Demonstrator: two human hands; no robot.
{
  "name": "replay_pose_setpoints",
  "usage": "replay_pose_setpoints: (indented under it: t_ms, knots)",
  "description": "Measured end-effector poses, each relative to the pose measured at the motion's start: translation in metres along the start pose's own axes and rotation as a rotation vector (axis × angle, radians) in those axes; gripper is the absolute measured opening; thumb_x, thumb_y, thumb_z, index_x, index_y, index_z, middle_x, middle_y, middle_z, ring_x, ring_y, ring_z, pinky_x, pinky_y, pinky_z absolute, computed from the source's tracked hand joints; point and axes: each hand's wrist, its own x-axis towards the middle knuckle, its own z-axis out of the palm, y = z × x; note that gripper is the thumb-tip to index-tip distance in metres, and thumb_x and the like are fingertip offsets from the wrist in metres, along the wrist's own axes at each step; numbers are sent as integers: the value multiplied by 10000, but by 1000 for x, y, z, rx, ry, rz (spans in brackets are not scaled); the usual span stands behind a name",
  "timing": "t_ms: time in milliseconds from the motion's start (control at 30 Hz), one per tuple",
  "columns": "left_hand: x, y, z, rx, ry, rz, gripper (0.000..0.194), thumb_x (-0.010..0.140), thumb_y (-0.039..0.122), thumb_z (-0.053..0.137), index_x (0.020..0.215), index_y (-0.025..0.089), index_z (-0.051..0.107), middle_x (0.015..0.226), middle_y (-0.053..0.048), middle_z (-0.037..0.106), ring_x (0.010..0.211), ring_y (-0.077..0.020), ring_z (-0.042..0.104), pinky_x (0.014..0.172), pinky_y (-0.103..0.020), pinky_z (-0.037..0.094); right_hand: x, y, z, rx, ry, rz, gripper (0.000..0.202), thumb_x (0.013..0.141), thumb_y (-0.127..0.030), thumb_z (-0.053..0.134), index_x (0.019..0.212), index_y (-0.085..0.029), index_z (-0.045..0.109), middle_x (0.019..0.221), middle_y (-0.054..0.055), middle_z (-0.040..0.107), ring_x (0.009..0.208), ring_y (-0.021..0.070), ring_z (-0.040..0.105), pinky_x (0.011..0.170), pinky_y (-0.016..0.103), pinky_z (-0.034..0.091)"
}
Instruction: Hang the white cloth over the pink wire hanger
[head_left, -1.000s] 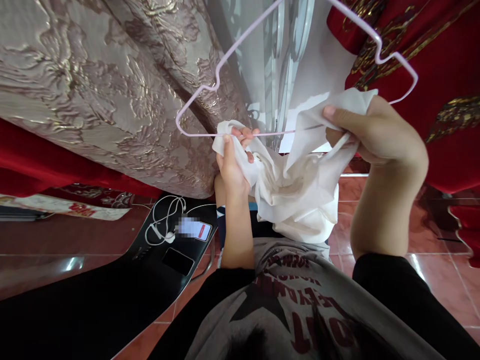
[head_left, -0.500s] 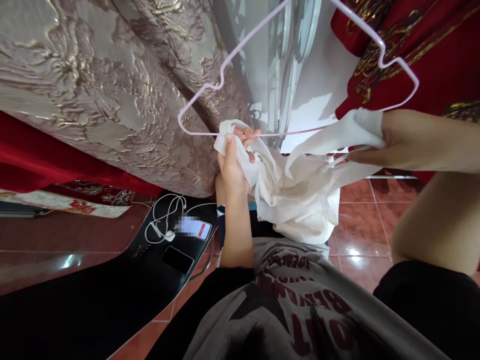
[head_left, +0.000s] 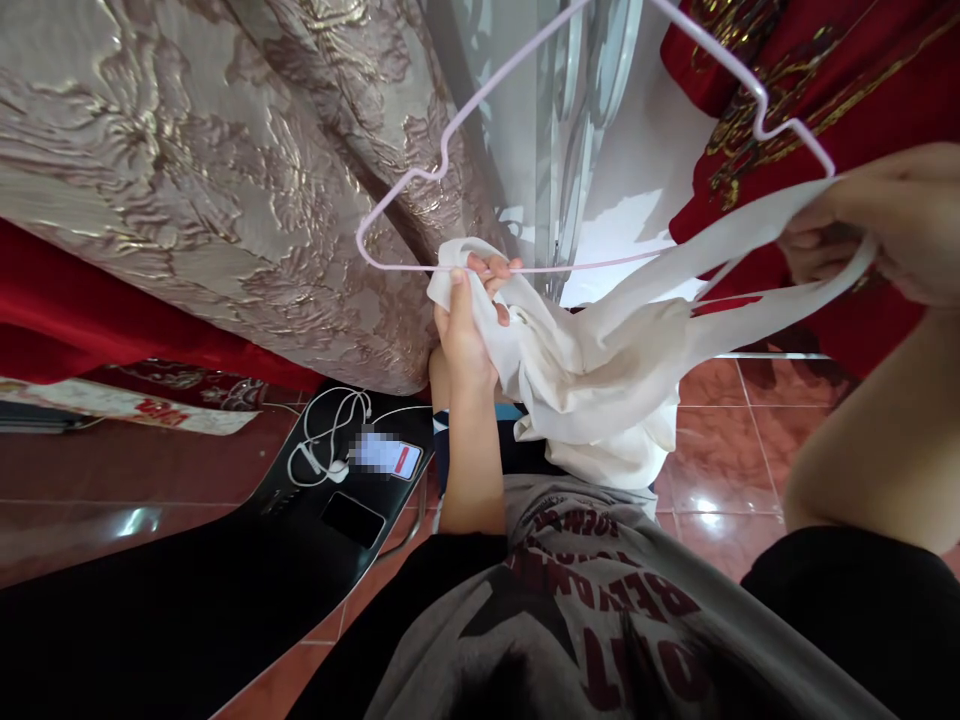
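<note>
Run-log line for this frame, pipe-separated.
left hand: grips white cloth at hanger | right hand: grips cloth near hanger's right corner | lit phone: on black chair

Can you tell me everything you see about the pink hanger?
The hanger is pale pink and thin, like smooth coated wire or plastic. Its two arms slope down, each with a notch, to a long bottom bar. Its top runs out of the picture, so no hook shows. The left hand grips the bar near one end, together with white cloth. The other end is hidden around the right hand; whether that hand touches it, I can't tell.
</note>
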Motion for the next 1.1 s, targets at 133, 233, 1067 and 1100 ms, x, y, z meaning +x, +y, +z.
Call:
replay_pose_setpoints:
  t_ms: [133,233,1067,1100]
  knots:
    - [2,-2,-4,43,-25,11,241,1049,407,630,915,208,619,904,-71,704,996,-209,758,399,-193,336,-3,-14,58,446,-154,-47,263,869,-134,589,607,-152,583,528,-6,348,449,62,340,474,255,290]
    - [1,-1,-6,91,-39,18,252,1034,444,644,928,218,612,931,-72,706,1030,-220,756,416,-210,347,-2,-13,91,589,-103,-146,72,852,-118,619,792,-131,657,721,45,558,490,58,386,478,258,231]
    - [47,115,8,616,-137,61,87,828,258,701,803,175,700,960,-112,772,840,-295,770,682,-417,633,-1,50,140,-167,190,-521,635,980,-773,447,702,-216,319,642,-16,298,618,91,265,636,308,390]
    - [50,111,16,701,-172,112,85,853,245,692,790,188,706,875,-99,754,788,-303,761,624,-418,608,-3,49,142,-151,180,-517,632,980,-772,448,707,-216,323,651,-13,315,621,93,277,632,308,385]
